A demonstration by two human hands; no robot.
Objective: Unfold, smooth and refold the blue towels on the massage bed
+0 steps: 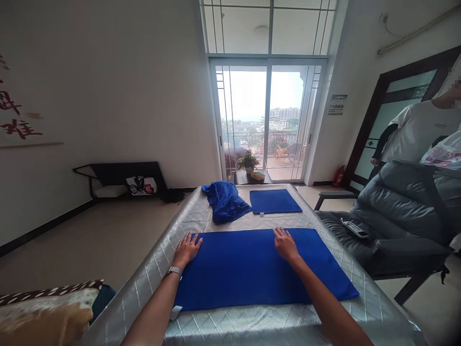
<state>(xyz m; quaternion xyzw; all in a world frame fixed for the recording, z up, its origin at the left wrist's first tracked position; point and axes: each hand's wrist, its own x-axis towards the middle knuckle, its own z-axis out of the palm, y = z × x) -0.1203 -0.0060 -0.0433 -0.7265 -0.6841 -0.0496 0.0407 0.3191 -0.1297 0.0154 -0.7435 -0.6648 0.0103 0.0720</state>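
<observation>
A large blue towel [252, 274] lies spread flat on a table with a quilted silver cover [363, 307]. My left hand [186, 249] rests palm down on the towel's far left corner, fingers spread. My right hand [284, 244] lies flat on the towel's far edge near the middle, fingers stretched out. Neither hand holds anything. Beyond them a smaller folded blue towel [274, 201] lies flat, and a crumpled blue towel [225, 201] sits heaped to its left.
A grey recliner [403, 211] with a remote [355, 228] on its seat stands close on the right; a person in a white shirt [418, 132] is behind it. A potted plant [248, 162] stands before the glass balcony doors. A patterned cushion [46, 310] lies lower left.
</observation>
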